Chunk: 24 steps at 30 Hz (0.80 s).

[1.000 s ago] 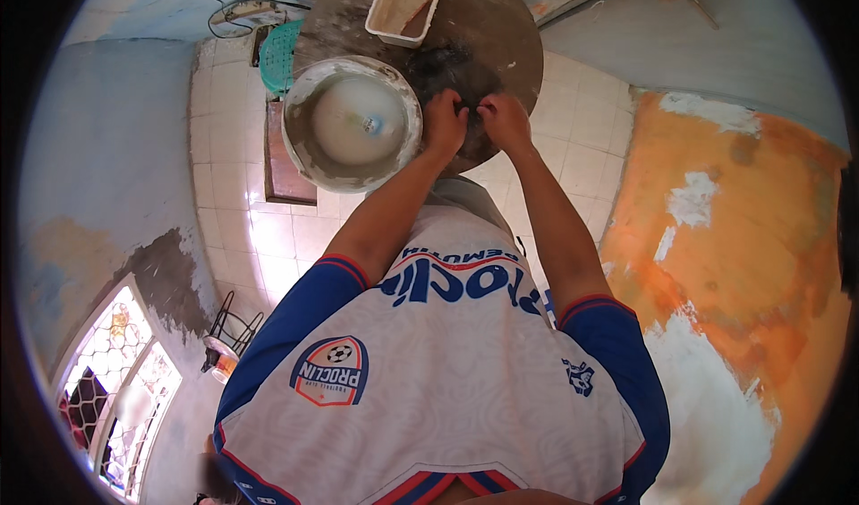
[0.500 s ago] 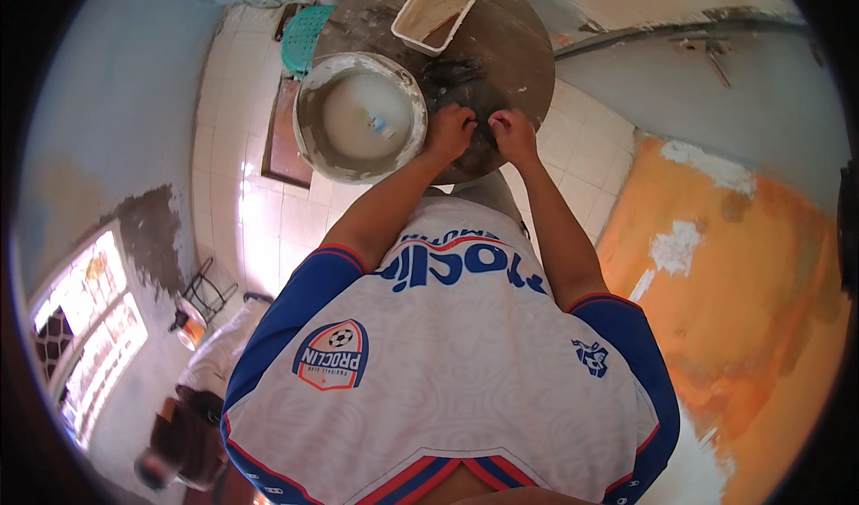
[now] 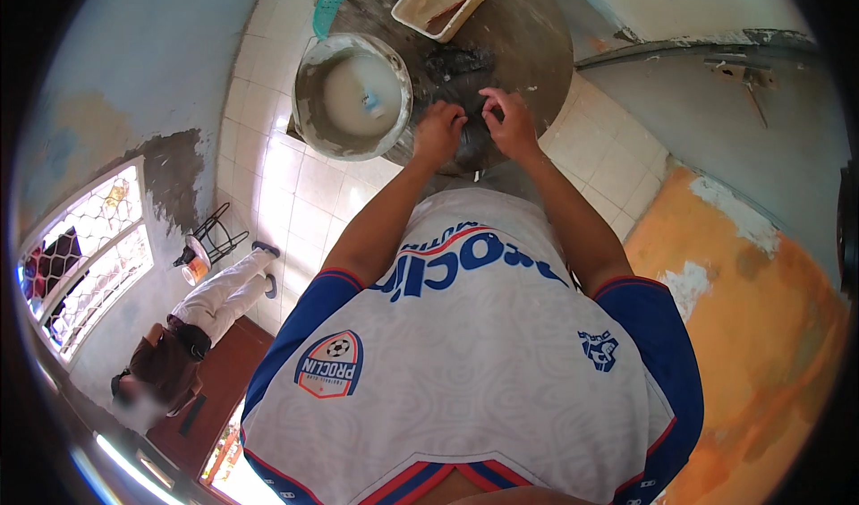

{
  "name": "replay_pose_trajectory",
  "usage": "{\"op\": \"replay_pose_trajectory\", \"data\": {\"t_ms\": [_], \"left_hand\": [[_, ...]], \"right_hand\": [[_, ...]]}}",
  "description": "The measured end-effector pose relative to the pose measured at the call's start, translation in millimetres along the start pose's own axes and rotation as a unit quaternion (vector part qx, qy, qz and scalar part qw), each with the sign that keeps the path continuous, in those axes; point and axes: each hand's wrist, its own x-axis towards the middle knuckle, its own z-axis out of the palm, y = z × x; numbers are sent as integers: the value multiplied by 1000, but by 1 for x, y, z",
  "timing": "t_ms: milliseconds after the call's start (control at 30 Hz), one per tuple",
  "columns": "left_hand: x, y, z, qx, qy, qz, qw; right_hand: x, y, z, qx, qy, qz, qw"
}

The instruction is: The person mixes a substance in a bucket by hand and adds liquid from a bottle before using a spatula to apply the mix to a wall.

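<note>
Both of my hands are low over the near part of a dark round table (image 3: pixel 541 44). My left hand (image 3: pixel 438 133) is closed, its fingertips pinched together towards the right. Facing it a short gap away, my right hand (image 3: pixel 512 126) has its fingers curled towards the thumb. Whatever either hand pinches is too small or dark to make out. Just beyond them lies a crumpled black thing (image 3: pixel 461 59), perhaps thin plastic. Left of my left hand stands a round, plaster-smeared bucket (image 3: pixel 310 111) of cloudy whitish liquid, with a small blue-and-white thing (image 3: pixel 370 102) in it.
A white rectangular tub (image 3: pixel 425 22) with brownish residue sits at the table's far side. A green perforated seat (image 3: pixel 331 8) shows behind the bucket. At lower left, another person (image 3: pixel 170 353) is near a barred window (image 3: pixel 85 254). Pale tiles (image 3: pixel 295 201) cover the floor.
The view has shifted, bringing more of the other person and window into sight. My hands stay close together over the table; the right fingers look slightly more raised.
</note>
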Motion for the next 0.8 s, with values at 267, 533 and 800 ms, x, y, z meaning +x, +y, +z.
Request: {"op": "replay_pose_trajectory", "data": {"t_ms": [267, 533, 800], "left_hand": [[3, -2, 4, -16, 7, 42, 999], [10, -4, 3, -39, -5, 100, 994], [19, -12, -5, -79, -64, 102, 990]], "right_hand": [[-3, -1, 14, 48, -41, 51, 997], [-5, -1, 20, 73, -34, 73, 994], [-18, 0, 40, 126, 8, 152, 980]]}}
